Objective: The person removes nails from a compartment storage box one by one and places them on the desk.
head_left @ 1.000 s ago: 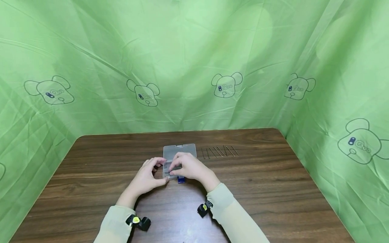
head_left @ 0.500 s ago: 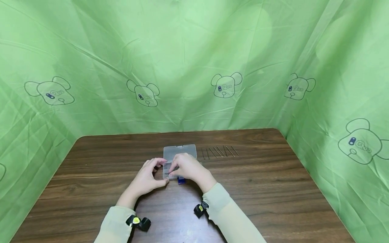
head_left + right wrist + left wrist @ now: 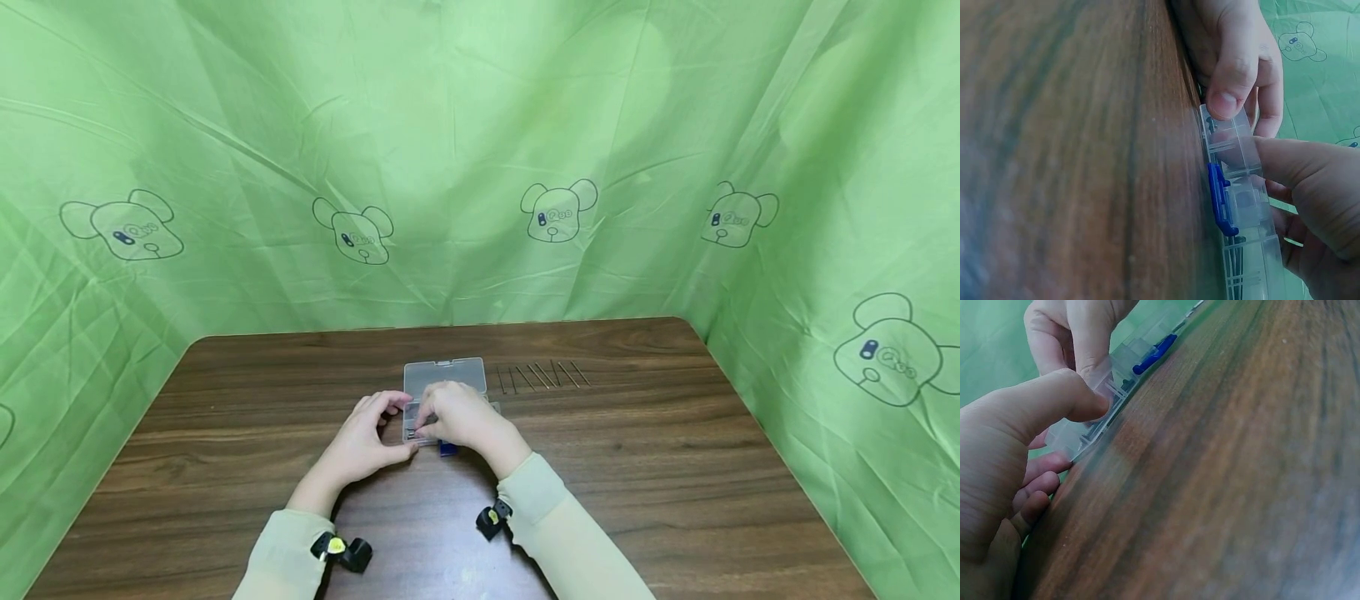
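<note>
A clear plastic compartment box [image 3: 444, 375] with a blue latch [image 3: 1220, 200] lies on the table, its lid tipped back flat. The left hand [image 3: 362, 437] grips the box's left end, thumb at the front wall and fingers at the far side. Over the same end, the right hand [image 3: 461, 417] reaches thumb and index finger down into a compartment. Small dark metal pieces [image 3: 410, 433] lie at those fingertips; whether they are pinched is hidden. Through the box wall in the right wrist view, thin dark rods [image 3: 1237, 269] show in another compartment.
To the right of the box, several thin metal rods [image 3: 542, 375] lie in a row on the brown wooden table [image 3: 637, 467]. A green curtain [image 3: 450, 275] with printed bear heads hangs behind the table's back edge and along the sides.
The right hand has moved slightly left and toward the person, its fingertips staying at the box. The thin dark piece beside them looks lower in the compartment. The left hand has stayed put.
</note>
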The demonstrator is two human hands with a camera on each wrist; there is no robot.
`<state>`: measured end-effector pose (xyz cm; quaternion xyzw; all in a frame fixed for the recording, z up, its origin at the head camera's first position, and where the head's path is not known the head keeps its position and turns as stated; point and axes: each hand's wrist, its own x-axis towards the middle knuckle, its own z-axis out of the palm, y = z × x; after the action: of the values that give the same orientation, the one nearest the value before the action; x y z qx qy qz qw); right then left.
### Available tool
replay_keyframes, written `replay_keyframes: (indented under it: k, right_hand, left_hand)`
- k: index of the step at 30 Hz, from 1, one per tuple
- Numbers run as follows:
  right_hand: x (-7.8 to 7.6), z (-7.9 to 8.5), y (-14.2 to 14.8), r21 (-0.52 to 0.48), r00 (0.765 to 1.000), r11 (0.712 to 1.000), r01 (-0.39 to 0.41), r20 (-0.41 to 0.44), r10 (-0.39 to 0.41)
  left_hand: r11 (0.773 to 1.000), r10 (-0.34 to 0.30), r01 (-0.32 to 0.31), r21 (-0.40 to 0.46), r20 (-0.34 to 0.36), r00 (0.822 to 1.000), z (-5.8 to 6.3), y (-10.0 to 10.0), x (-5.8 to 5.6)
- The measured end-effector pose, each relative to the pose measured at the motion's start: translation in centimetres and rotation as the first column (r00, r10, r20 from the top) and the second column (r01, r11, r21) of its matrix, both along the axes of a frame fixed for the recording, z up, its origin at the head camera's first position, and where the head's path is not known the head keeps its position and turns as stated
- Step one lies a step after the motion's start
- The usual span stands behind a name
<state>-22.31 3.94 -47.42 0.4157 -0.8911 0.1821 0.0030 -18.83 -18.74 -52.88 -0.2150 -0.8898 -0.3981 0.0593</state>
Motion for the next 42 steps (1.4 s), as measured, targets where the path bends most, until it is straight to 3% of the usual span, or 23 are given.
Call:
replay_keyframes:
  k: [10, 16, 27, 37, 42]
  right_hand:
    - [-0.1, -0.4, -0.2, 0.037, 0.998, 0.999, -0.035, -0.043, 0.036]
    - [-0.2, -0.3, -0.1, 0.034, 0.997, 0.997, -0.070, -0.012, 0.070]
    - [-1.0, 0.2, 1.1, -0.142, 0.979, 0.988, -0.066, 0.182, 0.092]
    - [-1.2, 0.9, 2.1, -0.331, 0.964, 0.940, -0.080, 0.213, 0.157]
    - [-1.3, 1.8, 3.1, -0.390, 0.965, 0.921, -0.012, 0.238, 0.113]
  left_hand:
    - [1.000, -0.001, 0.001, 0.004, 0.011, 1.000, -0.1, -0.1, -0.1]
    - [1.000, -0.001, 0.001, 0.008, 0.005, 1.000, -0.1, -0.1, 0.0]
    - [1.000, 0.003, -0.002, -0.008, 0.021, 1.000, -0.1, -0.1, -0.1]
    - [1.000, 0.011, -0.010, -0.018, 0.025, 1.000, -0.1, -0.1, -0.1]
    - [1.000, 0.013, -0.012, -0.016, 0.023, 1.000, -0.1, -0.1, 0.0]
